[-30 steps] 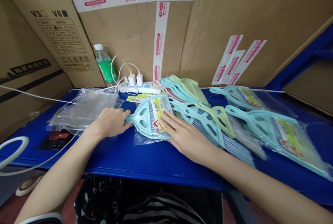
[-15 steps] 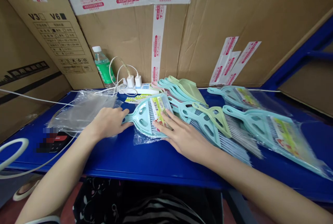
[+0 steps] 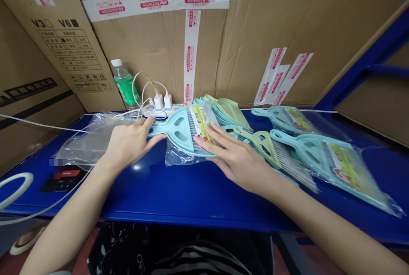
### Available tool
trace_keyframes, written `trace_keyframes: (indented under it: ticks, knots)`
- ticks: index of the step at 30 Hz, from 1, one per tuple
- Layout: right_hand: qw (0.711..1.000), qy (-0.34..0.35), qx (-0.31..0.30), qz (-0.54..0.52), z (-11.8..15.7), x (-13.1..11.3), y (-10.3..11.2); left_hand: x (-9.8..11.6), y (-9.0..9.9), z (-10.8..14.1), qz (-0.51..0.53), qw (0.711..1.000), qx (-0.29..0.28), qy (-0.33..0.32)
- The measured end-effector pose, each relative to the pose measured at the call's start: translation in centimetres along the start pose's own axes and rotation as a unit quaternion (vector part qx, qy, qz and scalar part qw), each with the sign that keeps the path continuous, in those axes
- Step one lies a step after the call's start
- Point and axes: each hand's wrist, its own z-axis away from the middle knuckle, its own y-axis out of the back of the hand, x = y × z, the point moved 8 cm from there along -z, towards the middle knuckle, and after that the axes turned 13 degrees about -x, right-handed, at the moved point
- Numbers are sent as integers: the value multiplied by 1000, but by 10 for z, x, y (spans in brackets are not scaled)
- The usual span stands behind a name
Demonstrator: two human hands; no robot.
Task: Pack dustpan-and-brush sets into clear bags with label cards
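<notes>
Left hand (image 3: pixel 127 144) grips the dustpan handle (image 3: pixel 159 129); open right hand (image 3: pixel 238 156) partly hides the label (image 3: pixel 200 124).

Light-blue rounded plastic dustpan (image 3: pixel 179 133): smooth, a soft sheen shown.
Grey brush bristles at right of centre (image 3: pixel 292 162): fine, rough-textured, matt.
Flat clear plastic bags at left (image 3: pixel 92 141): thin film, crinkled, shiny.
Broad blue tabletop (image 3: pixel 172 194): smooth, glossy, light reflected; material cannot be told.
Brown cardboard wall across the top (image 3: pixel 153 45): matt, lightly creased.
White-and-red tape strips (image 3: pixel 128 2): smooth, glossy where light is caught.
</notes>
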Motion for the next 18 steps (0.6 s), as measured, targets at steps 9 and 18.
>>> trace_keyframes:
  ticks: [9,18]
  knots:
    - [999,-20,19,-21,22,15,32,-10,9,4,45,996,31,64]
    - [992,-127,15,14,95,114,62,11,-6,-5,9,1000,-3,-20]
